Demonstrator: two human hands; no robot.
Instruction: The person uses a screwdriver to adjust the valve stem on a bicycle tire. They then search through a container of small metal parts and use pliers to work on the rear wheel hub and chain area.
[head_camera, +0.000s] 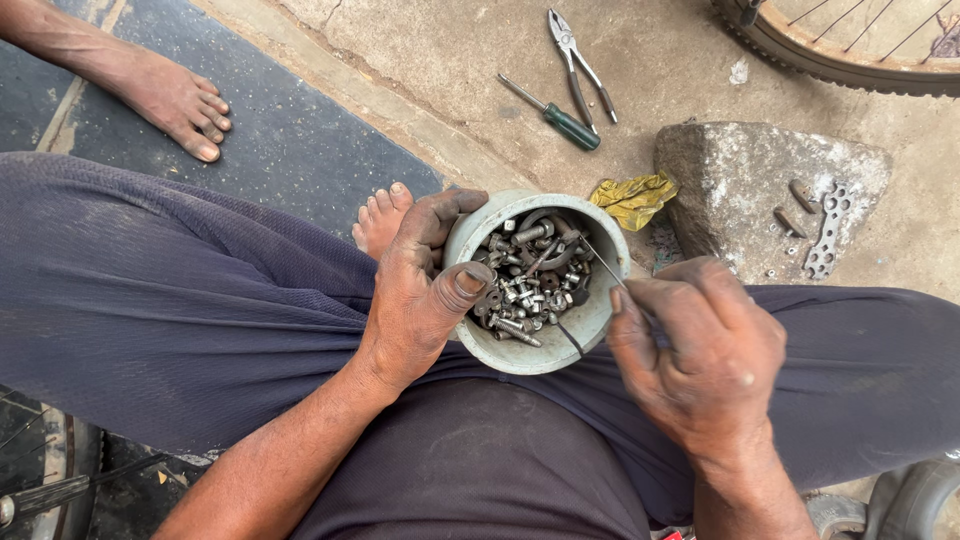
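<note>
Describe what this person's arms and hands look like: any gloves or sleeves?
Both are bare: no gloves, sleeves, rings or watch show. The left hand and right hand look grimy, smudged with dark dirt or grease, with short nails. The forearms are uncovered down to the frame's bottom edge. Dark purplish cloth covers the lap.

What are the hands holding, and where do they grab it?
The left hand grips the grey bowl of bolts by its rim. The right hand pinches a thin metal rod at its near end.

**Both hands raised over the lap**

The left hand (420, 290) is curled, its thumb hooked inward and fingers wrapped outward. The right hand (705, 350) is pinched shut, fingertips drawn together. Both forearms are angled inward from below.
</note>
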